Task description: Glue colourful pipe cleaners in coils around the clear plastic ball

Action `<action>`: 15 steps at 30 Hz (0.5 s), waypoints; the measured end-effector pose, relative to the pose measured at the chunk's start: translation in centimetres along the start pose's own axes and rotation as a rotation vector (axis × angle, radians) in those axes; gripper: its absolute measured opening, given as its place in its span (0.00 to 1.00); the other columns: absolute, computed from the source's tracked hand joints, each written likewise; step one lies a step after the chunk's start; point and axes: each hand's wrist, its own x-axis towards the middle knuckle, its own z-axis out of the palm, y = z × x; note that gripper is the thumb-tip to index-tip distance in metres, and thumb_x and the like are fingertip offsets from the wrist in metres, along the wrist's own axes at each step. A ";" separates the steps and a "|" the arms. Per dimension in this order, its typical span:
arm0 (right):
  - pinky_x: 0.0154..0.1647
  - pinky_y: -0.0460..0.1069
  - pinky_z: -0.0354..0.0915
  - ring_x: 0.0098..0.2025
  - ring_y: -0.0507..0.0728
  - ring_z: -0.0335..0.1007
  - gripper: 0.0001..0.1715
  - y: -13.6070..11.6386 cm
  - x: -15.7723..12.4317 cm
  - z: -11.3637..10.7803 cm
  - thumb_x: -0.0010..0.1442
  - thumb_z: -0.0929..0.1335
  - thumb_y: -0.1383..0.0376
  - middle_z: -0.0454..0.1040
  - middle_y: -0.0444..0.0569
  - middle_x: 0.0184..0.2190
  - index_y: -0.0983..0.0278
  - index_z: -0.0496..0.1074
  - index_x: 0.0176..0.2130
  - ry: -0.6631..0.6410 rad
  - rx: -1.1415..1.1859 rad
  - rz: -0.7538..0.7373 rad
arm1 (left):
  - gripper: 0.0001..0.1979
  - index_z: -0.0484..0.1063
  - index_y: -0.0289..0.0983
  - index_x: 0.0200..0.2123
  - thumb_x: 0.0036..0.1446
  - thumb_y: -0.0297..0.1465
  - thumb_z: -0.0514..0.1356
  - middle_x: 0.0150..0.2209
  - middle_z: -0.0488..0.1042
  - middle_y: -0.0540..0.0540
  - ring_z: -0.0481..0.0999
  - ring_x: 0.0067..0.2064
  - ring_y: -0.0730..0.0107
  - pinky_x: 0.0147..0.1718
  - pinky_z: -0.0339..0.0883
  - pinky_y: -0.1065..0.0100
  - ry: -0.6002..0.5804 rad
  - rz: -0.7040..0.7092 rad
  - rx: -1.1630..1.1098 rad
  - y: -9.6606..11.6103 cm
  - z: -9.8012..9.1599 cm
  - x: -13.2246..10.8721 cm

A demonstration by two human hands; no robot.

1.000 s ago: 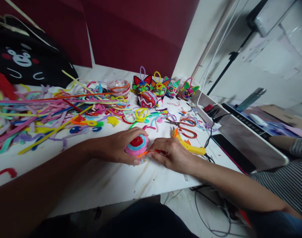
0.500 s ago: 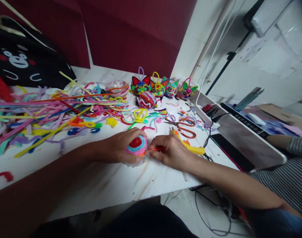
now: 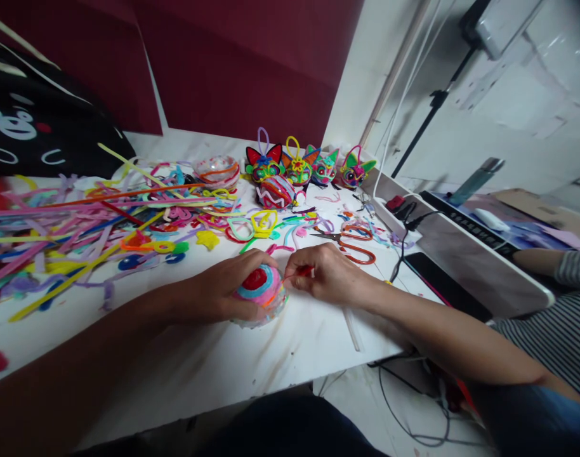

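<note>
My left hand (image 3: 226, 289) is wrapped round a clear half-ball (image 3: 278, 303) on the near part of the table. Rings of red, blue and pink pipe cleaner cover its top, and an orange strand follows the pink one. At the ball's right side, my right hand (image 3: 325, 273) pinches an orange-red pipe cleaner (image 3: 303, 271) between thumb and fingers. Behind my right hand lie scissors (image 3: 359, 244) with orange handles. A clear stick (image 3: 351, 330), perhaps glue, lies below my right wrist.
Loose coloured pipe cleaners (image 3: 80, 238) are heaped on the left. Several eared, decorated balls (image 3: 266, 166) stand at the back beside a striped bowl (image 3: 218, 171). To the right are a phone (image 3: 447, 285), cables, a grey-white panel (image 3: 480, 260) and another person's striped sleeve (image 3: 578, 270).
My right hand has lifted slightly and tilted, keeping its pinch on the pipe cleaner. The left hand still holds the ball. The yellow tool by my right hand is now mostly hidden.
</note>
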 end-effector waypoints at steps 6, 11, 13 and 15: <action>0.33 0.44 0.59 0.30 0.50 0.73 0.08 -0.1 1.2 -0.3 0.56 0.72 0.77 0.81 0.43 0.29 0.65 0.81 0.34 -0.030 -0.008 0.037 | 0.26 0.66 0.41 0.51 0.51 0.42 0.67 0.51 0.74 0.45 0.75 0.49 0.53 0.46 0.71 0.60 -0.013 0.032 0.019 -0.5 -0.1 0.1; 0.33 0.44 0.58 0.29 0.49 0.71 0.10 -0.5 1.9 -0.8 0.52 0.72 0.79 0.80 0.40 0.27 0.65 0.79 0.30 -0.067 -0.012 0.023 | 0.28 0.65 0.41 0.53 0.51 0.41 0.67 0.51 0.75 0.45 0.75 0.49 0.52 0.46 0.71 0.59 -0.011 0.033 0.016 -0.7 0.0 0.1; 0.32 0.43 0.58 0.28 0.48 0.69 0.11 -0.4 2.1 -1.0 0.52 0.72 0.80 0.78 0.39 0.26 0.66 0.78 0.29 -0.080 -0.021 0.002 | 0.31 0.64 0.41 0.56 0.50 0.42 0.67 0.52 0.75 0.44 0.75 0.49 0.51 0.46 0.71 0.58 -0.001 0.034 0.009 -0.8 -0.1 0.1; 0.32 0.43 0.58 0.28 0.48 0.68 0.11 -0.3 2.3 -1.1 0.52 0.72 0.81 0.77 0.39 0.25 0.66 0.78 0.29 -0.119 -0.021 -0.015 | 0.34 0.63 0.41 0.58 0.50 0.42 0.68 0.52 0.75 0.43 0.76 0.49 0.51 0.46 0.71 0.58 -0.006 0.035 -0.001 -0.7 -0.1 0.1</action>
